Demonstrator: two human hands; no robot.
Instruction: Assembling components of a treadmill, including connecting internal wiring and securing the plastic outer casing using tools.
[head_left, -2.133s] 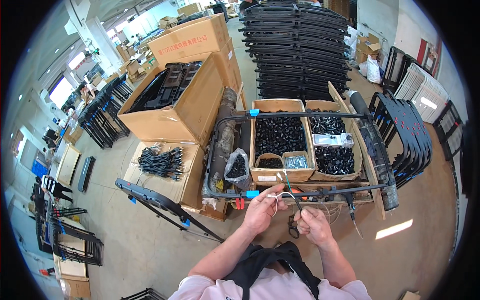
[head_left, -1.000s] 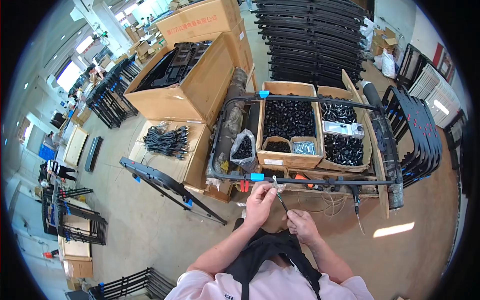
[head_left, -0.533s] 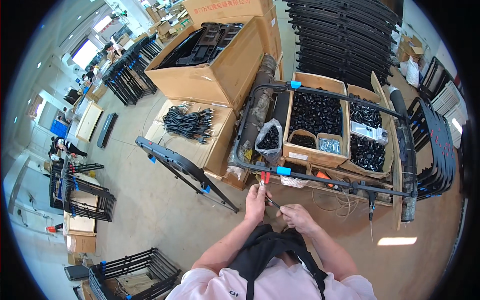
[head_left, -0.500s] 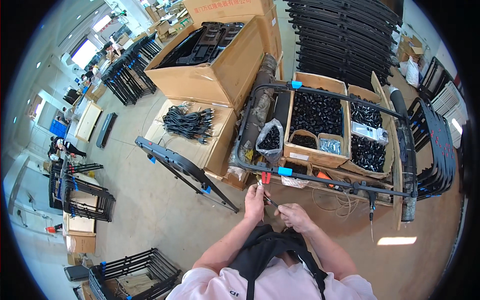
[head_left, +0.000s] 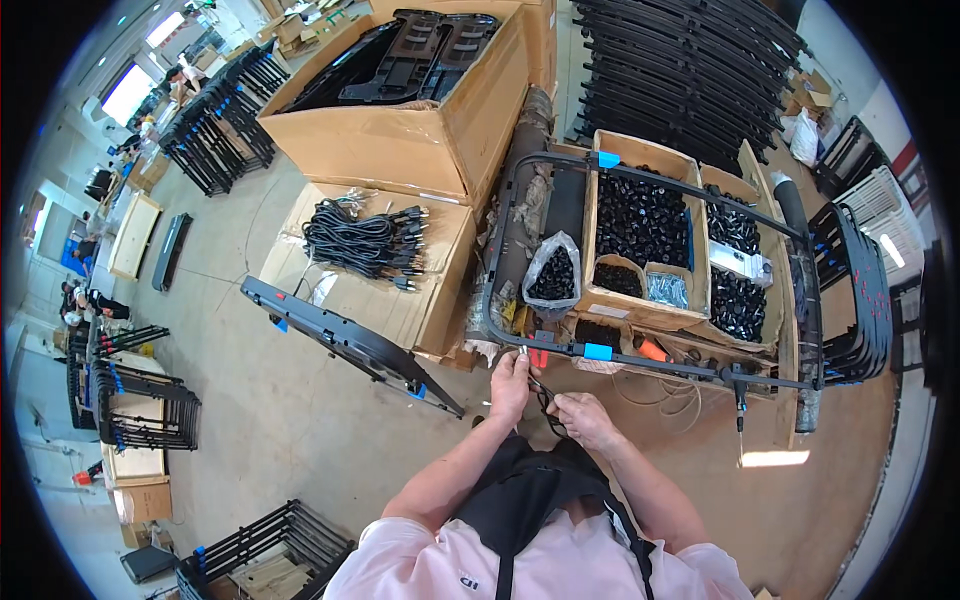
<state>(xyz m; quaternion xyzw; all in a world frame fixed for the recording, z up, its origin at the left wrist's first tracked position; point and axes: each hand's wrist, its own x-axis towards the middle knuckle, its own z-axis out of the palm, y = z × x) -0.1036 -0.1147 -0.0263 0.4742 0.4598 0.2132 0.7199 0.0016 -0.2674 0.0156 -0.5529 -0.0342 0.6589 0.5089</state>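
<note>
My left hand point(head_left: 510, 387) pinches the end of a black cable point(head_left: 541, 390), with a small light metallic tip showing above the fingers. It is close to the near left corner of a black rectangular tube frame point(head_left: 650, 363) with blue wraps on its bars. Lower and to the right, my right hand point(head_left: 586, 420) is closed on the same cable. Dark loops of it hang between the two hands. Just beyond my left hand are red tool handles point(head_left: 538, 357), partly hidden under the frame's near bar.
Under the frame stand a cardboard box of black plastic parts point(head_left: 640, 225) and a clear bag of black parts point(head_left: 552, 275). A bundle of black cables point(head_left: 365, 238) lies on a carton at left. A leaning black frame point(head_left: 350, 340) and a hanging power driver point(head_left: 740, 395) flank me.
Both hands have moved up slightly toward the frame, and more cable loops show between them. The whole view has shifted a little.
</note>
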